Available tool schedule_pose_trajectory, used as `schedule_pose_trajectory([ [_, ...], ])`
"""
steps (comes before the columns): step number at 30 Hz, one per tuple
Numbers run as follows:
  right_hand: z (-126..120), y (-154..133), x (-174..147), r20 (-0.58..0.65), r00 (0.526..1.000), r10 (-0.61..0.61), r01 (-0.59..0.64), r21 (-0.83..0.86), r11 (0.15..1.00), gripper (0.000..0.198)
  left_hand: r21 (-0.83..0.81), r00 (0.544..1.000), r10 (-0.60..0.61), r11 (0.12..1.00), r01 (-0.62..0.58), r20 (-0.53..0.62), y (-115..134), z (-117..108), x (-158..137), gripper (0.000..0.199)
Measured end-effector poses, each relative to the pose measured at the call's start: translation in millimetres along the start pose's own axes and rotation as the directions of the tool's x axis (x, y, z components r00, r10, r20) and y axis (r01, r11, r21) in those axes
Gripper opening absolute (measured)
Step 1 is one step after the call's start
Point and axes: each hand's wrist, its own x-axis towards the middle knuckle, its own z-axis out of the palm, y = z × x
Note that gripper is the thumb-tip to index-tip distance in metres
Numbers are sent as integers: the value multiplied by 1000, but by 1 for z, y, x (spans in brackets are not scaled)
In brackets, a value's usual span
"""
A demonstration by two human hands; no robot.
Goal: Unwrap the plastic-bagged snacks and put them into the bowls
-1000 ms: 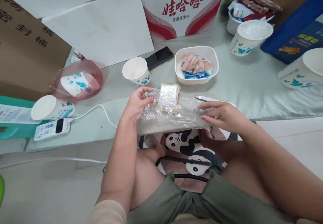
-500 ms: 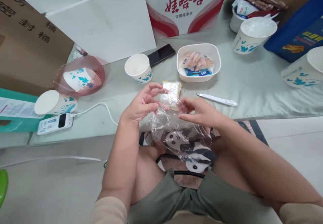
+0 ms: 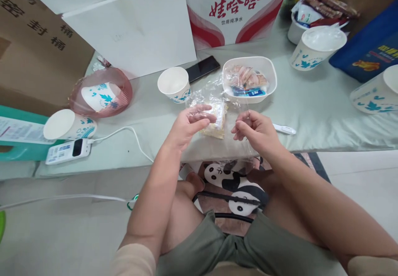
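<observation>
My left hand (image 3: 193, 124) and my right hand (image 3: 257, 130) hold a clear plastic bag (image 3: 202, 95) between them over the table's near edge. The fingers of the left hand are curled, partly behind the film. On the right, thumb and fingertips pinch the film. Underneath the bag lies a small yellow-and-white wrapped packet (image 3: 220, 129), partly covered by my left fingers. A white pen-like cutter (image 3: 284, 129) rests beside my right hand, its left end hidden. Just behind the bag stands a white tub (image 3: 270, 83) with wrapped snack packets (image 3: 248, 77) inside.
A paper cup (image 3: 174, 86) and a black phone (image 3: 202, 69) are behind my left hand. Further left are a pink mesh cover (image 3: 123, 95) over a cup, a tipped paper cup (image 3: 66, 126) and a white power bank (image 3: 66, 152) with a cable. Boxes (image 3: 133, 31) line the back.
Both hands have moved the plastic bag forward and up, from above my lap to over the packet and the tub's near side. The hands are a little further apart.
</observation>
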Motion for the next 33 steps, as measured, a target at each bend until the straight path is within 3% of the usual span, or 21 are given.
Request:
schedule_pose_trajectory([
  [3, -1, 1, -1, -24, 1000, -3, 3, -22, 1000, 30, 79, 982, 98, 993, -86, -162, 3, -1, 2, 26],
  [5, -3, 2, -1, -41, 999, -4, 4, -17, 1000, 32, 12, 968, 127, 992, -128, -214, 4, -1, 2, 29],
  [7, -4, 2, -1, -57, 998, -14, 14, 5, 1000, 34, -98, 983, 93, 989, -109, -156, 4, 2, 1, 42],
  [9, -4, 2, -2, -70, 997, -27, 29, 20, 999, 34, -148, 1000, 23, 989, -24, -7, 2, 7, -1, 57],
  [12, -5, 2, -3, -71, 996, -48, 50, 24, 998, 31, -29, 991, -58, 998, 62, 124, -2, 16, -4, 55],
  [16, -7, 3, -4, -6, 996, -89, 89, 12, 996, 34, 161, 989, -85, 985, 65, 118, 0, 18, -6, 36],
  [19, -8, 5, -3, 70, 996, -55, 57, -30, 998, 33, 243, 974, -125, 967, 77, 187, 4, 13, -8, 37],
  [21, -8, 8, -1, 52, 998, -27, 28, -22, 999, 24, 262, 962, -140, 962, 76, 234, 5, 9, -9, 43],
  [24, -7, 12, 2, -10, 999, -35, 36, 47, 998, 13, 234, 958, -96, 972, 31, 269, 5, 7, -10, 45],
  [29, -9, 15, 3, 90, 992, -86, 76, 113, 991, 31, 266, 967, 18, 960, -88, 255, 8, 6, -9, 27],
  [32, -11, 19, 3, 74, 984, -162, 158, 60, 986, 8, 307, 969, 31, 946, -109, 247, 10, 4, -9, 23],
  [33, -12, 20, 4, 49, 984, -173, 171, 46, 984, 12, 307, 971, 48, 944, -121, 235, 10, 3, -8, 21],
])
